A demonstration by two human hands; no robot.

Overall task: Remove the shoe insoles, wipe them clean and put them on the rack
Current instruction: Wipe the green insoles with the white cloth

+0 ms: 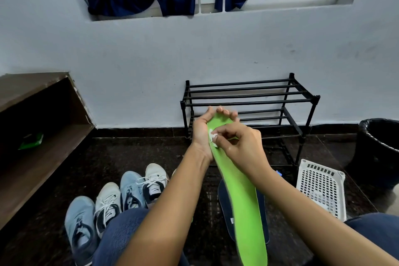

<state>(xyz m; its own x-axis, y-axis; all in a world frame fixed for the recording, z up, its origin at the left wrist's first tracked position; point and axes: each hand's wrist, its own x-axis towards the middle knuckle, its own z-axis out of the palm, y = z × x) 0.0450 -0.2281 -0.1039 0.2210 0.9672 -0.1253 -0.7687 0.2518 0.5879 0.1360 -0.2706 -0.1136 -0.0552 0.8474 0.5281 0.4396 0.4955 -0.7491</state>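
Observation:
A long green insole (241, 196) stretches from my lap up toward the rack. My left hand (203, 131) grips its far toe end, fingers curled over the tip. My right hand (239, 144) pinches a small white wipe (212, 136) and presses it on the insole's upper part. A dark insole (224, 201) lies on the floor under the green one, mostly hidden. The black two-tier metal rack (250, 101) stands against the wall behind my hands, with nothing on its bars.
Several shoes, light blue (79, 227) and white (108, 205), stand in a row on the dark floor at lower left. A white plastic basket (321, 188) and a black bin (380, 149) are at right. A wooden shelf (36, 136) holding a green packet (31, 141) is at left.

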